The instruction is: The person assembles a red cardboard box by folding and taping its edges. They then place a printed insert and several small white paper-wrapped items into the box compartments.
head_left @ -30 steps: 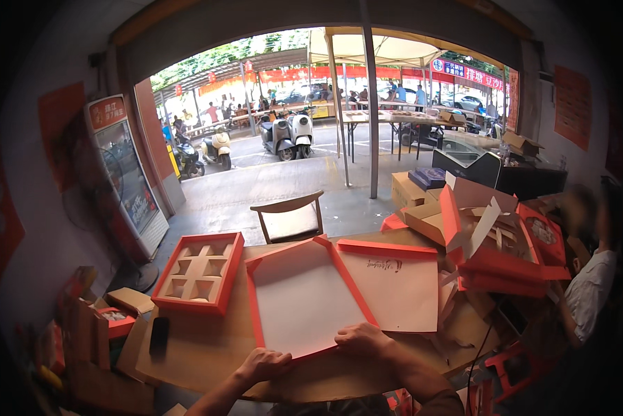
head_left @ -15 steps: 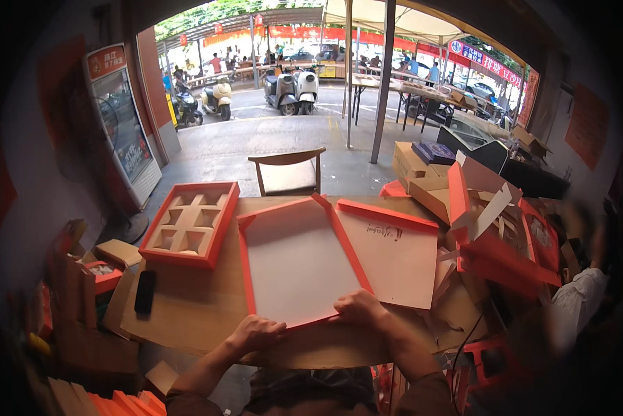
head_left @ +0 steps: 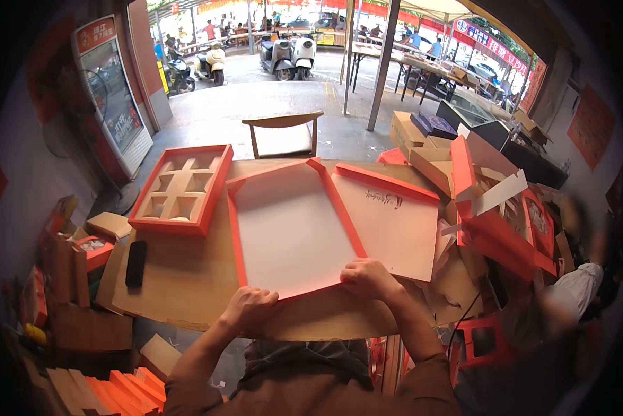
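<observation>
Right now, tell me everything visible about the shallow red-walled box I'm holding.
The shallow box looks like cardboard, with low red walls, a plain pale floor and a small tab rising at the far right corner. It appears to rest open side up on the brown table. Your left hand grips the near left corner, your right hand the near right. A pale panel lies close along its right wall; contact is unclear.
</observation>
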### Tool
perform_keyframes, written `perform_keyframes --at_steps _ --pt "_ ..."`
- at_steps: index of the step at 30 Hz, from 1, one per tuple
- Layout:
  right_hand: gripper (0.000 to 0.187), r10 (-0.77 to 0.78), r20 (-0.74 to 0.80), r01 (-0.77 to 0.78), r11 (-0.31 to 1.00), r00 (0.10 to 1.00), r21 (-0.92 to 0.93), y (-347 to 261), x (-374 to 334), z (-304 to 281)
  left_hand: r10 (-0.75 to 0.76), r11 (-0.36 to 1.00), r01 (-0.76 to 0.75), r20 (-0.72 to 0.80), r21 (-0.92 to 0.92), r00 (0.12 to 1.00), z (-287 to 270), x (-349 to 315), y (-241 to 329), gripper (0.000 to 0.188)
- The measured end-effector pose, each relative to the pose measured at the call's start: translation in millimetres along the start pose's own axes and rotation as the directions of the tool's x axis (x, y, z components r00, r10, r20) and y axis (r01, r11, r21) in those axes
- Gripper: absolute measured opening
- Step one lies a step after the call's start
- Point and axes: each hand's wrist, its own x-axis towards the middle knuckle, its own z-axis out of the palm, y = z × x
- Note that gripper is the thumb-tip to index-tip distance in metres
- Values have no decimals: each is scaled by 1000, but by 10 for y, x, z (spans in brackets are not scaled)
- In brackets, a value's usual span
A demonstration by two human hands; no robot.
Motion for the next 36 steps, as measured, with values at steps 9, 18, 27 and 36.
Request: perform_keyframes --at_steps 9,18,27,36 --pt "33 170 -324 -211 973 931 -95 -384 -578 -172 -4 999 4 7 36 1000 64 -90 10 31" --pt "38 43 -213 -43 999 976 3 -794 -438 183 -37 998 41 73 -44 997 15 -49 737 22" --pt "16 -43 -177 38 999 983 -30 -1027 -370 318 -86 965 78 -18 -252 996 -90 -86 957 23" --pt "30 -9 58 -12 935 998 354 -1602 -677 -475 227 891 -199 22 -408 974 -305 -726 680 27"
